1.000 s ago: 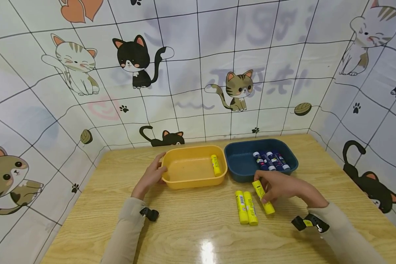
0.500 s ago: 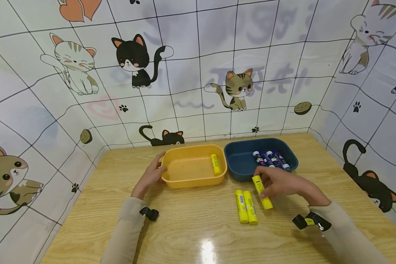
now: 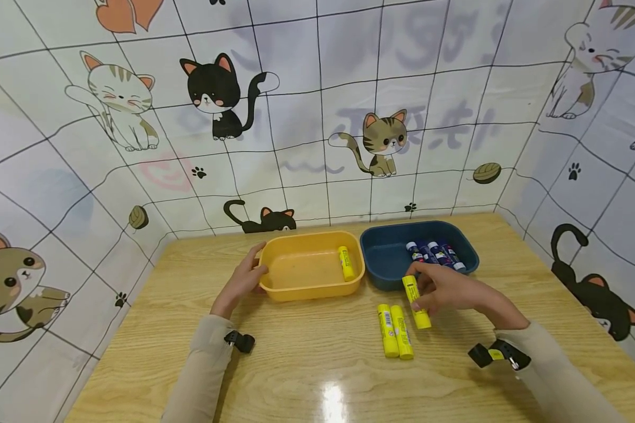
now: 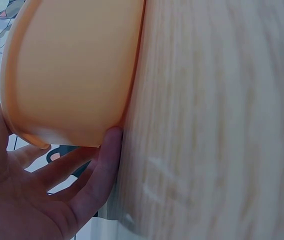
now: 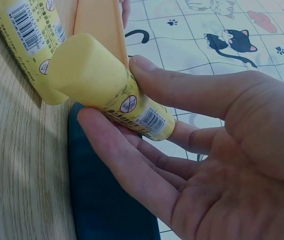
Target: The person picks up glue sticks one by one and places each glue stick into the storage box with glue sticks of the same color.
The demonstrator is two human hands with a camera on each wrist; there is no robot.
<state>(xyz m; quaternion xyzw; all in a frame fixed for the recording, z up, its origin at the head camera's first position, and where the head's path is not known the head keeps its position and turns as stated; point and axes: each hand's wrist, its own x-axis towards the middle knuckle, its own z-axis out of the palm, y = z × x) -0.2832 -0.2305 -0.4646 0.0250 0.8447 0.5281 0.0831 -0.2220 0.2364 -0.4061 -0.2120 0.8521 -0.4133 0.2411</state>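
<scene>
My left hand (image 3: 241, 281) grips the left end of a yellow plastic bin (image 3: 298, 270); in the left wrist view the thumb is at the rim and the fingers lie against the outer wall. In front of a dark blue bin (image 3: 383, 258), my right hand (image 3: 450, 289) pinches a yellow glue stick (image 5: 97, 75) between thumb and fingers, tilted and just off the table. Another yellow glue stick (image 3: 346, 263) lies inside the yellow bin at its right side. Two more yellow glue sticks (image 3: 387, 330) lie side by side, left of the held one.
Several dark blue glue sticks (image 3: 438, 254) with white ends lie in the blue bin. Both bins stand side by side on the wooden table (image 3: 286, 364), near the back wall (image 3: 296, 129) printed with cats. A second wall closes the right side.
My right hand has moved the held glue stick slightly up and to the left, away from its earlier spot. The left hand and both bins look the same.
</scene>
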